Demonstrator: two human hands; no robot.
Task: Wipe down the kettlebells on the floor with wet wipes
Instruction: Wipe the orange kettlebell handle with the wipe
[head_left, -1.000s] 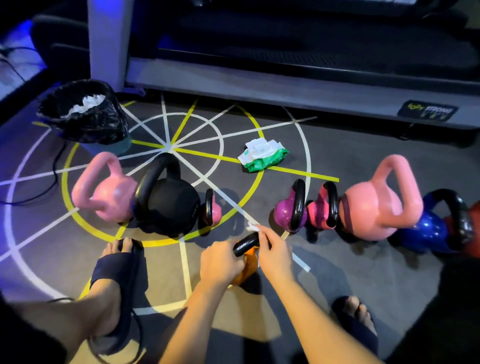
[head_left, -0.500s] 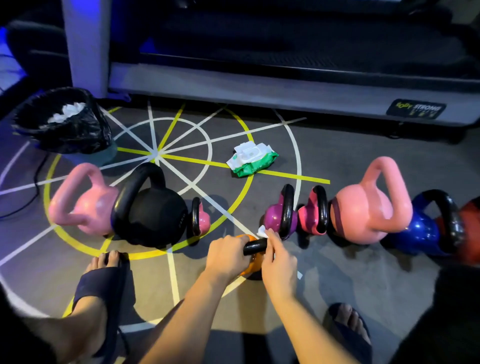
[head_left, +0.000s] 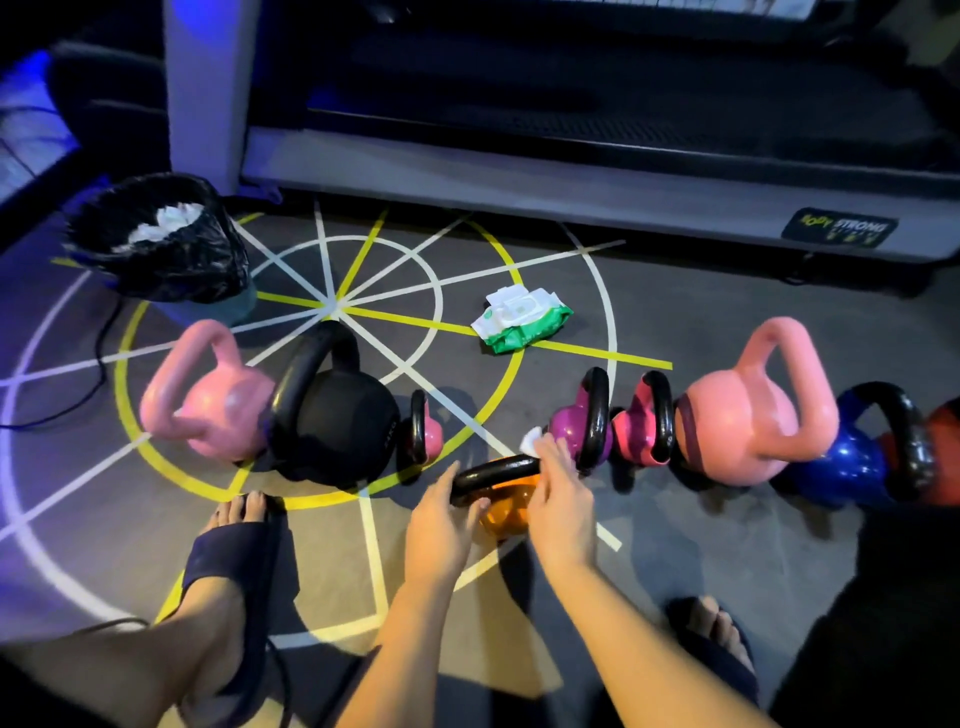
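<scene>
Low in the middle of the frame, on the grey floor: a small orange kettlebell with a black handle across its top. Gripped at the handle's left end by the left hand, thumb over the bar, fingers curled beneath. Pinched in the right hand, a crumpled white wet wipe, pressed to the handle's right end, one corner poking out above the fingers.

Just above and to the right, a row running to the right edge: purple kettlebell close by the right hand, magenta kettlebell just beside it, then a large salmon kettlebell, a blue kettlebell and a red kettlebell cut off by the frame. Left of the hands, a second group, packed close: small pink kettlebell, big black kettlebell, large pink kettlebell.

Above centre, well apart from the hands, a white-and-green wipes pack, lying on a yellow line of the floor markings. Upper left, a bin lined with a black bag, crumpled used wipes inside. Across the top, the grey base of a gym machine with a small label at its right end. Along the bottom, a left foot and a right foot in dark sandals, either side of the forearms. At the left edge, a dark cable trailing over the floor.
</scene>
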